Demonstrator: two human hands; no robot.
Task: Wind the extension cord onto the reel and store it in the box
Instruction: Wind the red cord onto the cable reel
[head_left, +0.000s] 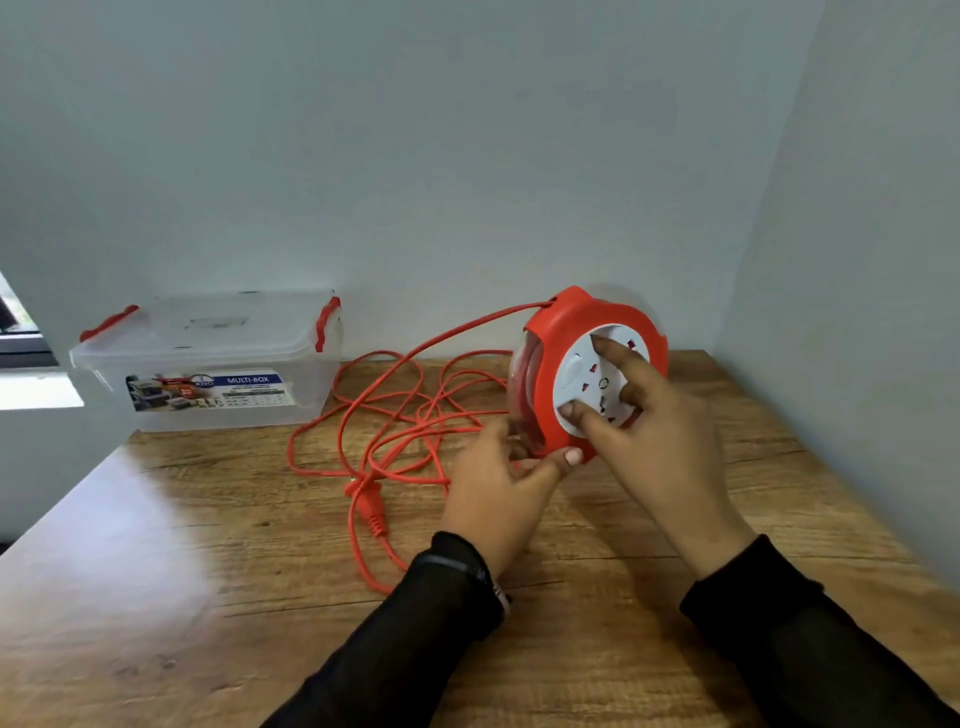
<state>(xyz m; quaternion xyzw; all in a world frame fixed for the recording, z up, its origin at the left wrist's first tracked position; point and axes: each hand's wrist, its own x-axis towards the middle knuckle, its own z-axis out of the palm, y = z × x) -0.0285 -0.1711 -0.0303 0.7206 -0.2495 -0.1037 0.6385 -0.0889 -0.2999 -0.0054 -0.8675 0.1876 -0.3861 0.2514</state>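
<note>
A red cord reel (550, 332) with a white socket face stands on edge on the wooden table, right of centre. My left hand (498, 488) grips its lower rim, thumb on the red edge. My right hand (660, 431) lies on the white socket face (571, 374) with its fingers spread. The orange-red extension cord (395, 410) runs from the reel's top and lies in loose loops on the table to the left. Its plug (370, 506) rests near the table's middle. A clear plastic box (208, 358) with red latches stands closed at the back left.
The wooden table (208, 571) meets pale walls behind and on the right. Its left edge runs diagonally past the box. A window sill (36, 389) shows at the far left.
</note>
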